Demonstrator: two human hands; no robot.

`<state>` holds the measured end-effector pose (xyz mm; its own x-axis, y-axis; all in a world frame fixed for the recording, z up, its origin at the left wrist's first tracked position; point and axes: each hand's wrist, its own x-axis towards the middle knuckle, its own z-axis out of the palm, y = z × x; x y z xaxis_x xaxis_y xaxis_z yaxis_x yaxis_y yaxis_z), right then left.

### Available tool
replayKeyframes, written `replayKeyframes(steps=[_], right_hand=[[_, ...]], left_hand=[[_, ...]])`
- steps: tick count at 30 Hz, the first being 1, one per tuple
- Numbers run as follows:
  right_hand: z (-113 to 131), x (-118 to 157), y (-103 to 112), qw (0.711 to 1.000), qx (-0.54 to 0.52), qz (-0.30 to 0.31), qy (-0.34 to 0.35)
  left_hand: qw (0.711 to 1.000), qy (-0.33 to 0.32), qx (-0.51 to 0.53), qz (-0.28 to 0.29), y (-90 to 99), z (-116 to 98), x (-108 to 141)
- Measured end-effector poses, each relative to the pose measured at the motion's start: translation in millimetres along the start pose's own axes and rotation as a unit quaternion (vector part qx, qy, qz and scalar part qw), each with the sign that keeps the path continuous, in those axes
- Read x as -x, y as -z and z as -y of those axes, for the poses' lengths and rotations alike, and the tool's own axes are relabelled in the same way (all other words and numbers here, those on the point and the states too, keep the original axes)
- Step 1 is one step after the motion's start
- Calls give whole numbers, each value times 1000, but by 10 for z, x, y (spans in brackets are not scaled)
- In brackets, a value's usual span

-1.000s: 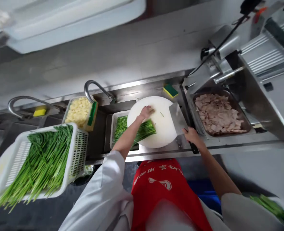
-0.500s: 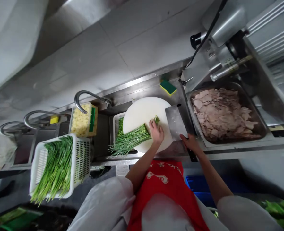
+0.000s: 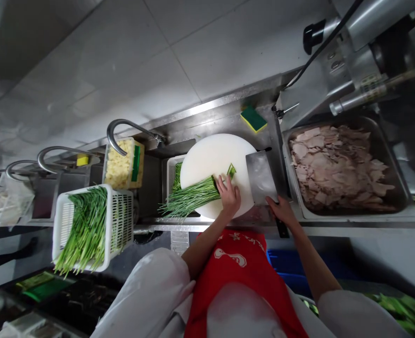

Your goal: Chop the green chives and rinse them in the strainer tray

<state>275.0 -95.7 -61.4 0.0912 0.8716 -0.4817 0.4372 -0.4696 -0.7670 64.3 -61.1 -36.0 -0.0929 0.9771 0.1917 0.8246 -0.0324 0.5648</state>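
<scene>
A bundle of long green stalks (image 3: 193, 196) lies across the left part of a round white cutting board (image 3: 210, 155), its tips hanging past the board's edge. My left hand (image 3: 230, 195) rests on the board at the cut ends of the bundle, fingers apart. Just beyond its fingertips lie a few short cut pieces (image 3: 231, 170). My right hand (image 3: 281, 210) is wrapped round the handle of a wide cleaver (image 3: 261, 176), whose blade lies over the board's right edge.
White basket of green stalks (image 3: 108, 225) at left, beside a tub of pale yellow pieces (image 3: 118, 164). Smaller white basket (image 3: 169, 176) partly under the board. Sponge (image 3: 252, 119) behind it. Metal tray of sliced meat (image 3: 337, 164) at right, below a machine. Curved taps at left.
The view has shifted a little. The cleaver still lies at the board's right edge. The short pieces show more clearly beyond my left hand's fingers.
</scene>
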Motion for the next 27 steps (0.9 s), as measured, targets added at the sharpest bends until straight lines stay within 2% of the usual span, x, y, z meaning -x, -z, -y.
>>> replayKeyframes(steps=[4,9,12,16,18,20,23,25,27], right_hand=[[-11,11,10,999,-22,25,-20],[71,55,-21,998,-19,44,-43],[211,91,-137,999,-2,42,-17],[390,185,-369,998,25,41,36],[441,283,-457,997,43,27,58],[491,420,-511,993,64,4,98],[660,676,-594,979,107,18,172],[867,865,-721,962,160,65,211],[1123,1067,-944,933,229,123,249]], left_hand=[[1000,14,25,13,-43,13,-80],[998,12,61,-12,-47,64,-499],[998,-18,53,16,-171,-2,-678],[995,-53,86,26,-349,-207,-642],[991,-66,118,13,-307,-309,-563],[985,-81,151,-10,-125,-374,-471],[979,-71,169,-84,383,-319,-300],[974,-20,153,-165,801,-134,-132],[954,53,140,-260,1209,176,119]])
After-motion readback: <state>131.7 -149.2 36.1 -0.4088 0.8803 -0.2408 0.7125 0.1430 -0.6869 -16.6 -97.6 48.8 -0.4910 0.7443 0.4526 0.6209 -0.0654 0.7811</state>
